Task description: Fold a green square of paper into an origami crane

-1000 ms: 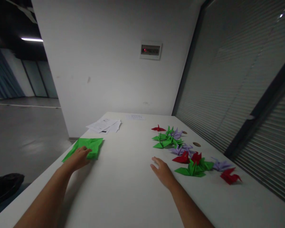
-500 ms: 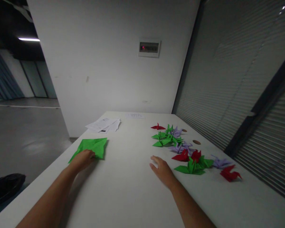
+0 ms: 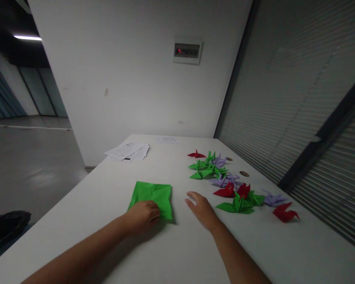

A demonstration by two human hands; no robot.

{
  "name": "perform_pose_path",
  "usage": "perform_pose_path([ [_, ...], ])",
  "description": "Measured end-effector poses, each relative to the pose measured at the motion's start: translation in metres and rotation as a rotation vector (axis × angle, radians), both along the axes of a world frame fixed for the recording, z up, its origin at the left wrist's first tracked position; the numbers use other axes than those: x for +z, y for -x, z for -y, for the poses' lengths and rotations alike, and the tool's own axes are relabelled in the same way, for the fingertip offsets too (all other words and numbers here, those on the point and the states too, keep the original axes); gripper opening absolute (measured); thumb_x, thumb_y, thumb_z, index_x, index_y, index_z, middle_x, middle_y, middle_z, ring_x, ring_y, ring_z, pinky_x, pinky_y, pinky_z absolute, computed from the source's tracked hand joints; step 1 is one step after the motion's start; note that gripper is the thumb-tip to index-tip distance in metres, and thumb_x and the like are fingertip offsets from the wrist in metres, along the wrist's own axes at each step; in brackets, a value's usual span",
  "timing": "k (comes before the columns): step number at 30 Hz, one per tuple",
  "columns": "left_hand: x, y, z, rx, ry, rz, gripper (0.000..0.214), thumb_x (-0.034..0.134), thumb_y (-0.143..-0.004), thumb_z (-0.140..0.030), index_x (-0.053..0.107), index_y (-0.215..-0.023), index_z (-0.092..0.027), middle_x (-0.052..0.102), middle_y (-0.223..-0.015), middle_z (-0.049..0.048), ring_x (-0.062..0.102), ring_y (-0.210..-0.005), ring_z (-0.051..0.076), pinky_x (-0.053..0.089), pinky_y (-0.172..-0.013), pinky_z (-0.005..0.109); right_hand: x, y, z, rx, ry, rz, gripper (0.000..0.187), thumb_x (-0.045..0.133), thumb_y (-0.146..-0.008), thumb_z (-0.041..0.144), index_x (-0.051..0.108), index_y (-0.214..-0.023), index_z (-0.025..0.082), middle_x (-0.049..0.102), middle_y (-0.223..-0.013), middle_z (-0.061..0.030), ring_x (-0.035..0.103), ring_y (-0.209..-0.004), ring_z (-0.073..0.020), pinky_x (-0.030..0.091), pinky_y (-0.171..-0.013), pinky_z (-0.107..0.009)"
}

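A stack of green paper sheets (image 3: 152, 197) lies in the middle of the white table (image 3: 177, 252). My left hand (image 3: 142, 215) rests on its near edge with the fingers curled down onto the paper. My right hand (image 3: 202, 209) lies flat on the table just right of the stack, fingers stretched out, holding nothing. To the right of that hand sits a spread of folded paper cranes (image 3: 236, 194) in green, red and lilac, with a lone red crane (image 3: 284, 213) at the far right.
White printed sheets (image 3: 127, 151) lie at the table's far left corner, and one more sheet (image 3: 167, 140) at the far edge. Two round holes (image 3: 244, 173) sit in the tabletop near the blinds on the right. A dark bag (image 3: 6, 228) is on the floor at left.
My left hand has dragged the green paper from the table's left edge to the middle, close to my right hand. The right hand has barely moved.
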State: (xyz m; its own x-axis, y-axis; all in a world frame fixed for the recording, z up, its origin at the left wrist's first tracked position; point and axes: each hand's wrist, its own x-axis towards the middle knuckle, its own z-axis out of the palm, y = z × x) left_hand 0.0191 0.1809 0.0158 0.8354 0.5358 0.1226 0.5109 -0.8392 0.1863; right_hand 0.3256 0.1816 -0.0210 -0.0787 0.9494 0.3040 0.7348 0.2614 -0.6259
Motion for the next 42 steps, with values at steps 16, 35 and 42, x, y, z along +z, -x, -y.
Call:
perform_pose_path([
  [16,0.008,-0.056,0.037,-0.095,-0.224,0.053,0.034,0.05,-0.102,-0.041,0.067,-0.085,-0.018,0.067,-0.079,0.0064,0.063,-0.069,0.019,0.044,-0.061,0.028,0.018,0.007,0.009,-0.04,0.138,-0.042,0.034,0.059,-0.091,0.034,0.07,-0.116,0.014,0.077,-0.085,-0.0075,0.07,-0.074,-0.022,0.048,-0.069,-0.03],
  [35,-0.022,0.03,-0.029,0.733,0.851,0.384,0.037,0.079,-0.07,-0.051,0.065,-0.075,-0.017,0.058,-0.051,-0.0012,0.049,-0.041,0.013,0.031,-0.042,0.024,-0.004,0.016,0.0,-0.075,0.338,-0.201,0.02,0.069,-0.08,0.036,0.066,-0.073,0.018,0.07,-0.068,-0.0035,0.064,-0.067,-0.019,0.038,-0.058,-0.025],
  [42,-0.034,0.028,-0.034,0.773,0.807,0.481,0.017,0.075,-0.069,-0.027,0.062,-0.073,-0.018,0.06,-0.052,-0.0026,0.054,-0.043,0.013,0.036,-0.043,0.023,0.006,0.015,0.004,-0.082,0.392,-0.203,0.011,0.071,-0.076,0.021,0.064,-0.068,0.018,0.061,-0.058,0.001,0.057,-0.059,-0.0155,0.036,-0.056,-0.025],
])
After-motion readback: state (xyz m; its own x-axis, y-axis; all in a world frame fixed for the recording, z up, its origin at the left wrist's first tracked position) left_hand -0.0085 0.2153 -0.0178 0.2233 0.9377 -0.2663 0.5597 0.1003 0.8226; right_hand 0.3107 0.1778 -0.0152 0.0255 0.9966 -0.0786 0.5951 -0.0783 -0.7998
